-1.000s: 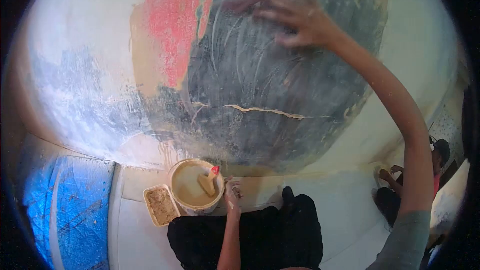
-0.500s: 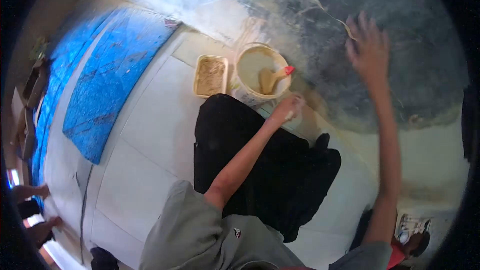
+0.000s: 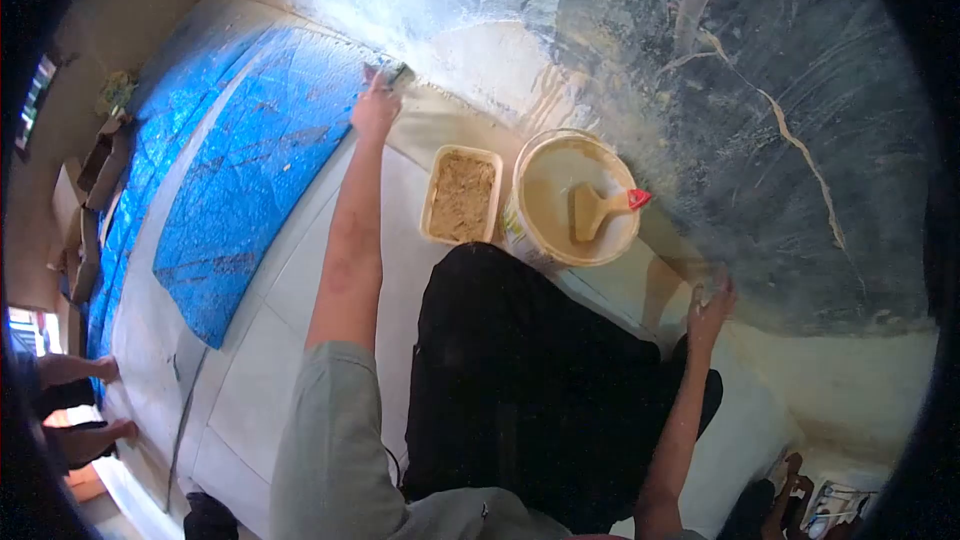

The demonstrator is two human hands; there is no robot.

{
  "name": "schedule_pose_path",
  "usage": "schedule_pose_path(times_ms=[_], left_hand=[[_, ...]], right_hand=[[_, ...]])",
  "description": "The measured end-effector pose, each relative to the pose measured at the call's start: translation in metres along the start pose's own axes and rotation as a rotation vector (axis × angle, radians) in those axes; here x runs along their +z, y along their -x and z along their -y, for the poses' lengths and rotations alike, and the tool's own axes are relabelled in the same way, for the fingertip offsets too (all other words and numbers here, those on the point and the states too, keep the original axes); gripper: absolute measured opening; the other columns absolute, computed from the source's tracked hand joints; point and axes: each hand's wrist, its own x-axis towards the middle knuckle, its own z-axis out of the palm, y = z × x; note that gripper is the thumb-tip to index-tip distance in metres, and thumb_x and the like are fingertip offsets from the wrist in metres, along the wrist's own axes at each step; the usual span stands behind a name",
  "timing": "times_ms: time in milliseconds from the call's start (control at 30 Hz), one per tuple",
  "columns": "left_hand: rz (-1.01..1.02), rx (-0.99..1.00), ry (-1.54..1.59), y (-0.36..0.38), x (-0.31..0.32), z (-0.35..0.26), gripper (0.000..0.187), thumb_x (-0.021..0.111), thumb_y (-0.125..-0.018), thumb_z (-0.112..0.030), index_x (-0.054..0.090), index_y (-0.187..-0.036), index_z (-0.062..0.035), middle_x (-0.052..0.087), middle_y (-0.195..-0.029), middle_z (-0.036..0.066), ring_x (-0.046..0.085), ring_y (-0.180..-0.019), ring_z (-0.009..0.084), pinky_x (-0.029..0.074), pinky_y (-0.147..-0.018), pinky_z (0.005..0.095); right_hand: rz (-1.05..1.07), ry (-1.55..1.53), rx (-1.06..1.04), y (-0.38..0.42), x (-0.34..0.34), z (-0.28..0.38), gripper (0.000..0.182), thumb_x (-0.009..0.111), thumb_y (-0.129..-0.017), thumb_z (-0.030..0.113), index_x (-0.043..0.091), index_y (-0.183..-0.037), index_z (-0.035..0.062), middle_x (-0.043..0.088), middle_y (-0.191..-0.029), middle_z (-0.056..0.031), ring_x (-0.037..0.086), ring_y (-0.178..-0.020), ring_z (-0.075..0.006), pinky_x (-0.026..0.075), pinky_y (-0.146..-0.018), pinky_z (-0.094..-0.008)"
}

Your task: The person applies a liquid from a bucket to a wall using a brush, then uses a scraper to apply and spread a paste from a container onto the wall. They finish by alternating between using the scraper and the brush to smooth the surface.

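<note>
My left hand is stretched forward to the corner of the blue sheet. Its fingers are at a small flat thing, dark with some red, too small to name. By the foot of the wall, my right hand is partly blurred, its fingers apart with nothing clear in them. In front of my knee stands a white bucket of pale liquid, with a wide brush, red at its handle end, resting in it. A rectangular tub of brown, crumbly paste is beside the bucket.
A grey, patchy wall with a long pale crack rises ahead. The blue sheet covers floor at the left. Cardboard boxes stand by it. Another person's hands and feet or legs show at the left edge.
My left hand has gone from beside the bucket to the sheet's corner. My right hand has come down off the wall to its foot. The view has shifted, showing more of the wall crack.
</note>
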Motion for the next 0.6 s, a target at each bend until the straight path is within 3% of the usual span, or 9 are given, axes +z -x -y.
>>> schedule_pose_path(times_ms=[67, 133, 200, 333, 400, 500, 533, 567, 600], left_hand=[[0.011, -0.060, -0.070, -0.013, 0.008, 0.002, 0.054, 0.060, -0.074, -0.035, 0.051, -0.127, -0.0274, 0.062, -0.107, 0.021, 0.062, -0.094, 0.0382, 0.050, -0.080, 0.0477], [0.057, 0.027, -0.074, -0.018, 0.017, 0.004, 0.055, 0.059, -0.075, -0.034, 0.051, -0.128, -0.0255, 0.062, -0.107, 0.021, 0.061, -0.096, 0.0380, 0.050, -0.081, 0.0476], [0.053, -0.005, -0.122, -0.016, 0.020, 0.000, 0.047, 0.059, -0.076, -0.036, 0.058, -0.119, -0.0173, 0.062, -0.105, 0.022, 0.061, -0.096, 0.0382, 0.050, -0.081, 0.0468], [0.000, -0.002, -0.129, -0.018, 0.025, -0.004, 0.036, 0.060, -0.076, -0.032, 0.061, -0.105, -0.0105, 0.063, -0.103, 0.021, 0.061, -0.095, 0.0385, 0.049, -0.081, 0.0475], [-0.108, 0.041, -0.054, -0.009, 0.019, -0.009, 0.026, 0.060, -0.077, -0.026, 0.059, -0.095, -0.0062, 0.064, -0.099, 0.021, 0.061, -0.093, 0.0380, 0.048, -0.079, 0.0492], [-0.241, 0.048, 0.150, -0.005, 0.005, -0.031, 0.021, 0.061, -0.077, -0.020, 0.058, -0.093, -0.0063, 0.065, -0.090, 0.019, 0.061, -0.088, 0.0385, 0.047, -0.074, 0.0498], [-0.293, 0.121, 0.268, -0.002, -0.002, -0.043, 0.017, 0.062, -0.080, -0.017, 0.058, -0.092, -0.0064, 0.064, -0.075, 0.015, 0.063, -0.074, 0.0317, 0.048, -0.065, 0.0427], [-0.312, 0.136, 0.286, 0.001, -0.010, -0.055, 0.017, 0.062, -0.080, -0.017, 0.058, -0.092, -0.0064, 0.064, -0.075, 0.015, 0.063, -0.074, 0.0317, 0.048, -0.065, 0.0427], [-0.345, 0.166, 0.473, 0.017, -0.027, -0.084, 0.014, 0.062, -0.082, -0.015, 0.058, -0.092, -0.0065, 0.063, -0.071, 0.012, 0.062, -0.067, 0.0253, 0.047, -0.061, 0.0377]], right_hand=[[0.003, -0.156, 0.148, -0.011, -0.018, 0.016, 0.055, 0.054, -0.088, 0.015, 0.033, -0.139, 0.0118, 0.031, -0.142, -0.0187, 0.027, -0.130, -0.0426, 0.018, -0.109, -0.0550], [-0.009, -0.137, 0.142, -0.008, -0.013, 0.015, 0.055, 0.053, -0.088, 0.015, 0.032, -0.139, 0.0107, 0.031, -0.142, -0.0189, 0.027, -0.130, -0.0426, 0.019, -0.109, -0.0547], [-0.010, -0.129, 0.131, -0.006, -0.011, 0.017, 0.055, 0.053, -0.089, 0.015, 0.031, -0.139, 0.0096, 0.031, -0.142, -0.0190, 0.027, -0.130, -0.0427, 0.020, -0.109, -0.0544], [0.075, -0.197, 0.104, -0.006, -0.012, 0.023, 0.054, 0.052, -0.090, 0.016, 0.031, -0.139, 0.0099, 0.032, -0.141, -0.0217, 0.028, -0.130, -0.0438, 0.024, -0.108, -0.0531], [0.061, -0.202, 0.113, -0.005, -0.010, 0.021, 0.054, 0.052, -0.090, 0.017, 0.031, -0.139, 0.0103, 0.033, -0.140, -0.0227, 0.029, -0.129, -0.0440, 0.024, -0.107, -0.0529], [0.027, -0.254, 0.040, -0.006, -0.009, 0.021, 0.053, 0.052, -0.090, 0.017, 0.032, -0.139, 0.0114, 0.038, -0.134, -0.0242, 0.033, -0.126, -0.0450, 0.024, -0.107, -0.0537], [0.011, -0.213, 0.054, -0.003, -0.010, 0.026, 0.051, 0.052, -0.090, 0.016, 0.035, -0.137, 0.0112, 0.041, -0.131, -0.0235, 0.036, -0.123, -0.0435, 0.026, -0.106, -0.0533], [-0.006, -0.173, 0.068, -0.003, -0.014, 0.032, 0.048, 0.051, -0.090, 0.016, 0.037, -0.136, 0.0109, 0.044, -0.127, -0.0229, 0.039, -0.120, -0.0420, 0.028, -0.105, -0.0530], [-0.036, -0.177, 0.065, -0.004, -0.021, 0.036, 0.048, 0.051, -0.090, 0.016, 0.037, -0.136, 0.0109, 0.044, -0.127, -0.0229, 0.039, -0.120, -0.0420, 0.028, -0.105, -0.0530]])
